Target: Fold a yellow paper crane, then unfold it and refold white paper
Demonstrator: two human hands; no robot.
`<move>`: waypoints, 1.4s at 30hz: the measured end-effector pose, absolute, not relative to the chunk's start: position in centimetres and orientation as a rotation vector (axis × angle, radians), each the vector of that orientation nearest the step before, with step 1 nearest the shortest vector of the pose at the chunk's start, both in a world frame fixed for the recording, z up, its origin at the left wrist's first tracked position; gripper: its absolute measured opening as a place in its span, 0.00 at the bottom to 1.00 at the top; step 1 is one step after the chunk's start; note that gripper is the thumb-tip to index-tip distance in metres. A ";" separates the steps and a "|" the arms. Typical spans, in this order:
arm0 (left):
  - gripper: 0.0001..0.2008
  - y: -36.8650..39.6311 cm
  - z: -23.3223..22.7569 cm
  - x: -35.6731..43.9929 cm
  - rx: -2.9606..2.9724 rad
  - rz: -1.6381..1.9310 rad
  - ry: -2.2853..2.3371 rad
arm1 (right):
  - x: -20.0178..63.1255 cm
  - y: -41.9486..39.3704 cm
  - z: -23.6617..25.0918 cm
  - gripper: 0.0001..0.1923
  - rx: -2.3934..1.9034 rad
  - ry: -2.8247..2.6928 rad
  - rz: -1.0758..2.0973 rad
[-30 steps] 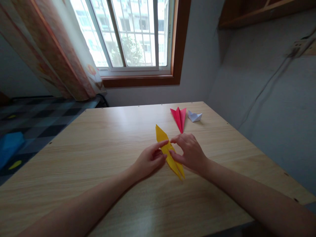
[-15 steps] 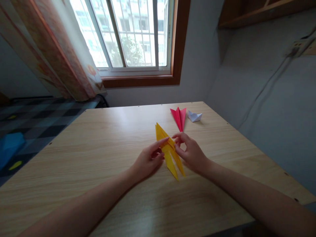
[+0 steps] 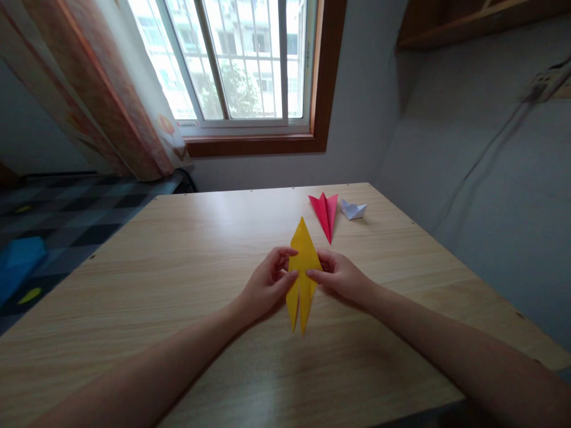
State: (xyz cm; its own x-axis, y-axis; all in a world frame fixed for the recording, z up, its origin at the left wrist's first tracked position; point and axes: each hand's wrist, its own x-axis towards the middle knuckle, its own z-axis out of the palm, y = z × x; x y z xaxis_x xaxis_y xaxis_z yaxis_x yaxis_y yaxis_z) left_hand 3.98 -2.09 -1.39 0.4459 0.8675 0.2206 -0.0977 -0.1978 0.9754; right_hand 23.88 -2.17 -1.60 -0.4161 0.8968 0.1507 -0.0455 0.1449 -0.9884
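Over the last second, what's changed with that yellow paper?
The yellow folded paper turned from slanted to nearly straight, its single point away from the person. The left hand and right hand now pinch it at either side. The red paper and white paper stayed put.

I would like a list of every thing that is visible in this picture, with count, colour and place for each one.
yellow folded paper: 1, yellow, middle of the table, pinched at its waist from both sides, one point toward the window, two points toward the person
red folded paper: 1, red, far right part of the table
white folded paper: 1, white, just right of the red one
table: 1, light wood
window: 1, brown frame, behind the table
curtain: 1, orange pattern, left of the window
shelf: 1, brown wood, upper right wall
left hand: 1, on the paper's left edge
right hand: 1, on the paper's right edge
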 end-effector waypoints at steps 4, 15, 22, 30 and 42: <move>0.21 -2.2 -1.5 3.9 1.606 0.978 0.766 | 23.7 -2.2 -1.7 0.17 -0.791 -1.498 1.488; 0.19 -2.3 -0.9 4.1 1.496 1.046 0.811 | 23.9 -2.2 -1.5 0.16 -0.818 -1.471 1.475; 0.13 -2.0 -0.9 3.9 1.482 1.124 0.901 | 23.9 -2.1 -1.6 0.17 -0.826 -1.444 1.497; 0.10 -1.7 -0.7 3.7 1.602 1.173 0.965 | 23.8 -1.9 -1.8 0.18 -0.803 -1.400 1.519; 0.11 -1.6 -0.8 3.5 1.813 1.219 1.023 | 23.6 -2.1 -1.2 0.17 -0.808 -1.309 1.538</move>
